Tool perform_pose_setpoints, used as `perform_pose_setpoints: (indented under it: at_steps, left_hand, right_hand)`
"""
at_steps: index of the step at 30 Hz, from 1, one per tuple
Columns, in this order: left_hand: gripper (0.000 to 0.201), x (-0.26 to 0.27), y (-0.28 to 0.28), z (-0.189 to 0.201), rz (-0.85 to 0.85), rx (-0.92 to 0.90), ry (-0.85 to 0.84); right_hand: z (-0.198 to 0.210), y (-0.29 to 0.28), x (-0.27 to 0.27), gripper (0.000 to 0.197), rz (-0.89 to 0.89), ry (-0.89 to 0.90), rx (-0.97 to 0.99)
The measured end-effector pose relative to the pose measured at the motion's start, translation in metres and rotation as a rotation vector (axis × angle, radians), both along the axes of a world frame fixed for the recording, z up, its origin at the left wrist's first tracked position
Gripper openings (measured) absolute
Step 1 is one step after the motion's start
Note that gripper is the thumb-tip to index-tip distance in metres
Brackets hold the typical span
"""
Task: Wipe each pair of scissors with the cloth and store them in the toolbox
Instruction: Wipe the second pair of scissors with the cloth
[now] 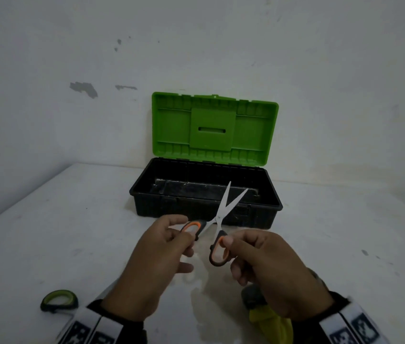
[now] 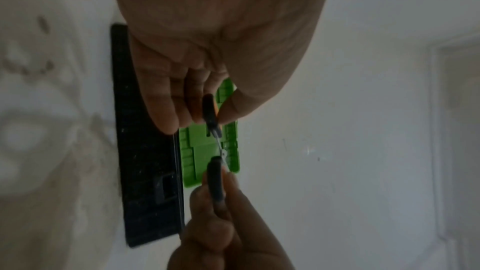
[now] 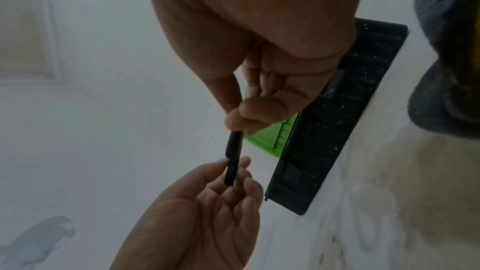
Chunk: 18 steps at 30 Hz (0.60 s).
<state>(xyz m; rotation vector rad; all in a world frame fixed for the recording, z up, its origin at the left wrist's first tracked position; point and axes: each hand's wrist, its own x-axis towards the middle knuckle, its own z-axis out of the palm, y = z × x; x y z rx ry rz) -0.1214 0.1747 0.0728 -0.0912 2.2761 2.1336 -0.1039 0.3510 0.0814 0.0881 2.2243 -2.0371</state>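
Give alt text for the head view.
Both hands, left and right, hold open orange scissors by the handles before an open, empty toolbox. Green scissors and a cloth lie nearer.

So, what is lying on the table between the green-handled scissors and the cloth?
Nothing lies there: in the head view the table is bare between the green-handled scissors and the cloth, though both forearms hide part of it.

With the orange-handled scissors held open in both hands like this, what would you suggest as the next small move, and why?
Probably bring the two handles together to close the blades. The left hand and right hand each pinch one loop of the orange-handled scissors, whose blades are spread in a V over the open toolbox. Closed blades should be safer to wipe with the cloth or to set down.
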Motion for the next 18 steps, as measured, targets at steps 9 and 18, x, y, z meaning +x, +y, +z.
perform_pose_setpoints:
  at_steps: [9, 18]
  left_hand:
    - [0.017, 0.004, -0.008, -0.009, -0.119, -0.112, 0.111]
    - [0.029, -0.006, -0.016, -0.009, -0.135, -0.196, 0.002]
  right_hand:
    - [-0.013, -0.016, -0.008, 0.016, -0.063, -0.106, -0.218]
    - [-0.012, -0.01, -0.016, 0.015, -0.027, -0.105, -0.234]
